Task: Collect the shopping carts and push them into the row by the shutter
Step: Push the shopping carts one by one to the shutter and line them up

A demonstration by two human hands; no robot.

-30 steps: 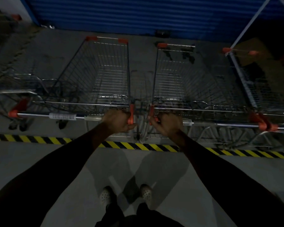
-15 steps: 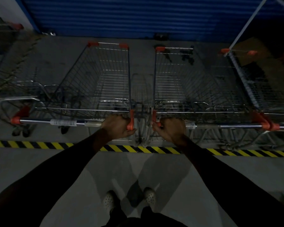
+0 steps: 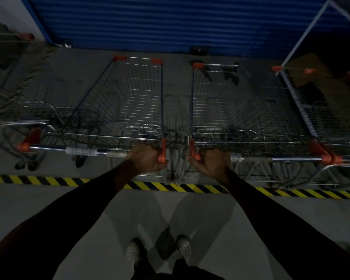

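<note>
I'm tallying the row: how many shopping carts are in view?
4: left cart held by the left hand, right cart by the right hand, third cart at the right edge, dim fourth cart at the left edge. Darkness may hide more.

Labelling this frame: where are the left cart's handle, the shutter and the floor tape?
left cart's handle [image 3: 49, 148], head view, bare bar beside its label
shutter [image 3: 170, 23], head view, middle slats
floor tape [image 3: 38, 179], head view, left stretch

blue shutter [image 3: 170, 21], orange cart corners [image 3: 119, 58], yellow-black striped tape [image 3: 49, 180]
</note>
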